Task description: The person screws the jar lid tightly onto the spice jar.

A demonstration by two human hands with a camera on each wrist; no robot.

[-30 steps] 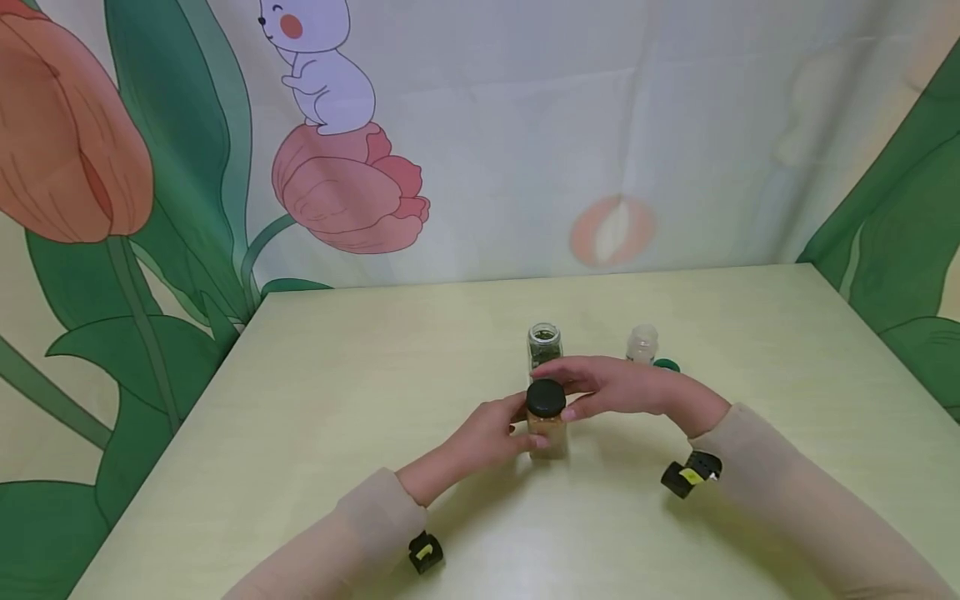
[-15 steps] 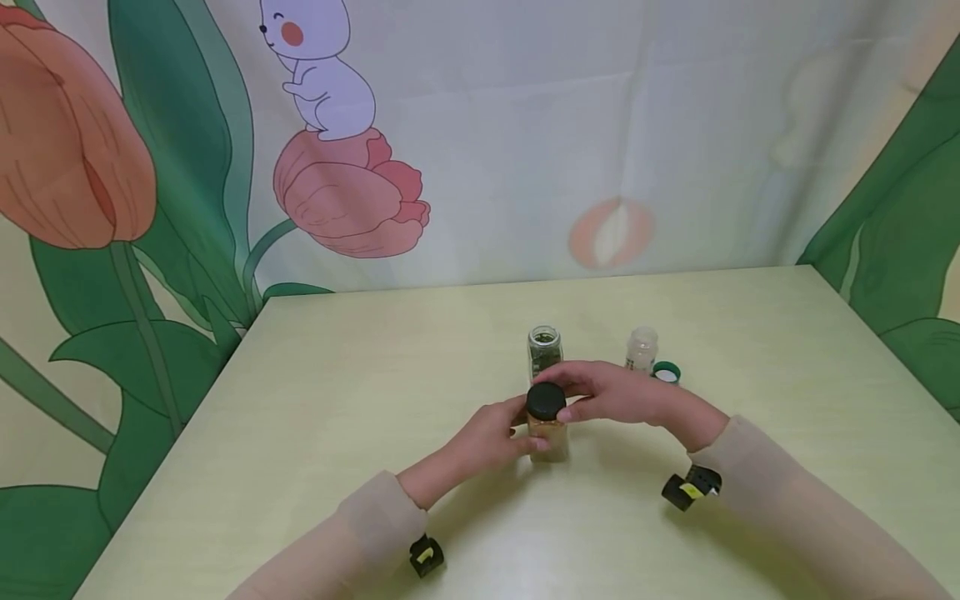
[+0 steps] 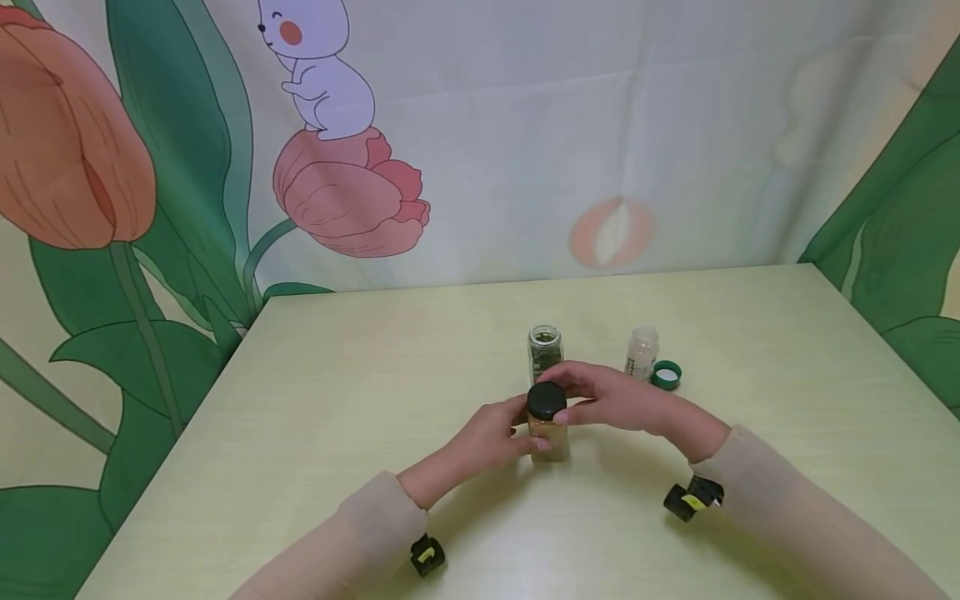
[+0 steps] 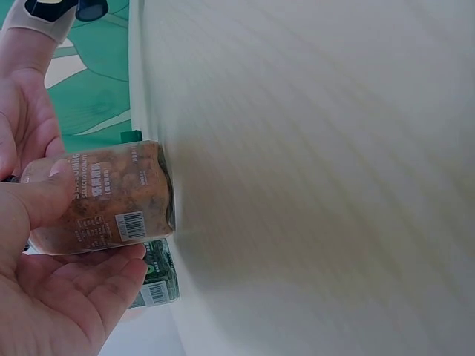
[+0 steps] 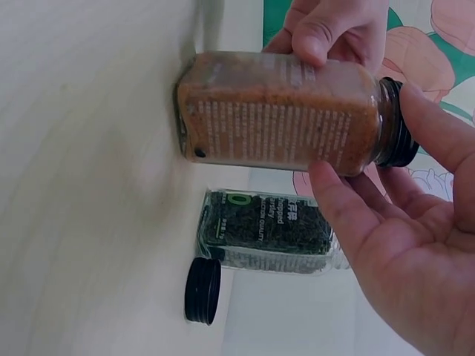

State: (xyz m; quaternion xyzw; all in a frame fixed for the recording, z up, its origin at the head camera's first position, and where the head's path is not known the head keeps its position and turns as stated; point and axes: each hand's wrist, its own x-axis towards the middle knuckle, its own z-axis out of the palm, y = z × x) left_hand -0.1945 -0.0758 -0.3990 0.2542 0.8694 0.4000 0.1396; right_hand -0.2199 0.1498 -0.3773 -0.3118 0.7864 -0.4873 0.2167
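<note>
A square glass spice jar [image 3: 553, 452] of orange-brown seasoning stands upright on the table, its black lid [image 3: 546, 401] on. My left hand [image 3: 483, 437] grips the jar's body from the left, thumb in front. From the right, my right hand [image 3: 615, 396] holds the lid between thumb and fingers; in the right wrist view the thumb presses the lid [image 5: 401, 122] and one fingertip lies near the jar's shoulder. Just behind stands a jar of chopped parsley [image 5: 267, 230] with its mouth uncovered, partly hidden by the right hand in the head view.
A loose black cap [image 5: 202, 291] lies by the parsley jar in the right wrist view. Farther right on the table [image 3: 360, 375] are a small clear bottle [image 3: 642, 352] without a cap and an upturned green cap [image 3: 666, 375]. A printed cloth [image 3: 495, 167] hangs behind.
My right wrist has lowered slightly, and the thumb has shifted left along the lid. More of the green cap shows now. The left hand and the jar stay nearly still.
</note>
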